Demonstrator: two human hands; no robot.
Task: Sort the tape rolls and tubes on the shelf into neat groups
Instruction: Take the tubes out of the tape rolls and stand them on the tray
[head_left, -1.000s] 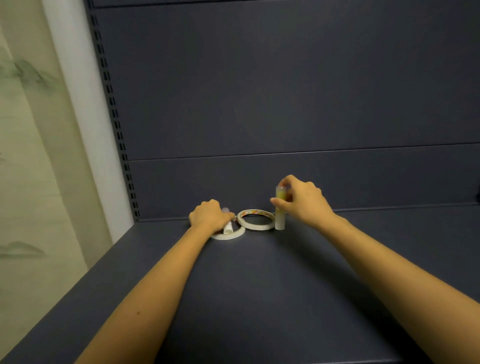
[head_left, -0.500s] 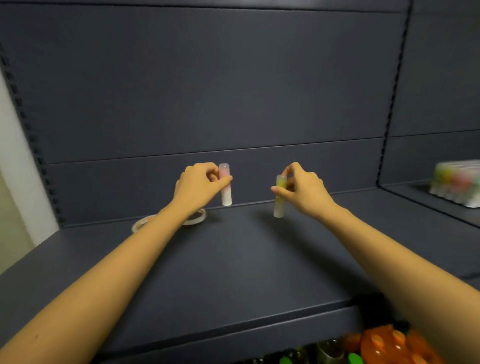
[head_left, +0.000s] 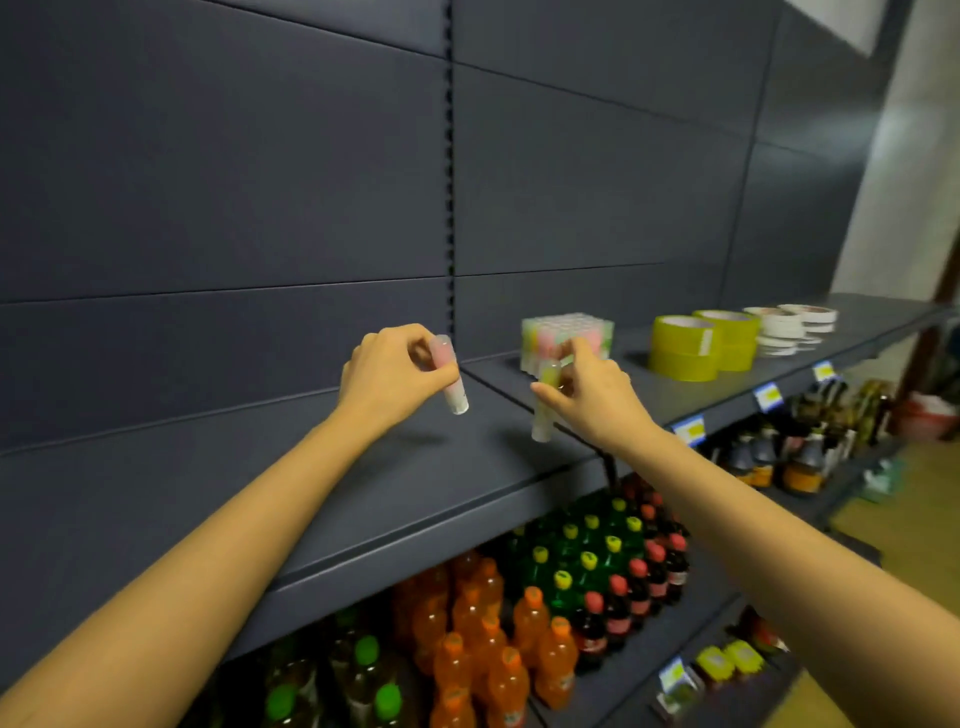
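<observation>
"Small translucent plastic tube, pink above and white at its base (head_left: 450, 376): where is it?" asks the first.

"In the air above the dark grey metal shelf (head_left: 415, 493), tilted, white end lowest. The left hand (head_left: 387, 376) pinches it near the top between thumb and curled fingers."

"And the other hand?"

"The right hand (head_left: 589, 397) grips a second small translucent tube, yellow-green above and pale below (head_left: 541, 415), with thumb and fingers closed round its upper part. It hangs nearly upright, clear of the shelf. The two tubes are near each other but apart."

"Where are the rest of the tubes?"

"A square block of pastel pink and green tubes (head_left: 550, 332) stands upright on the shelf, just behind the right hand. The fingers overlap its front corner in the view. Whether they touch it I cannot tell."

"The tape?"

"Further right on the shelf there are two stacks of wide yellow-green tape rolls (head_left: 683, 345) side by side. Beyond them, near the far end, are stacks of thin white tape rolls (head_left: 779, 330)."

"Anything else?"

"Blue-and-yellow price labels (head_left: 768, 396) on the shelf's front edge. On the level below stand orange drink bottles (head_left: 483, 649), green bottles with yellow caps (head_left: 587, 561) and dark bottles with red caps (head_left: 654, 571)."
</observation>
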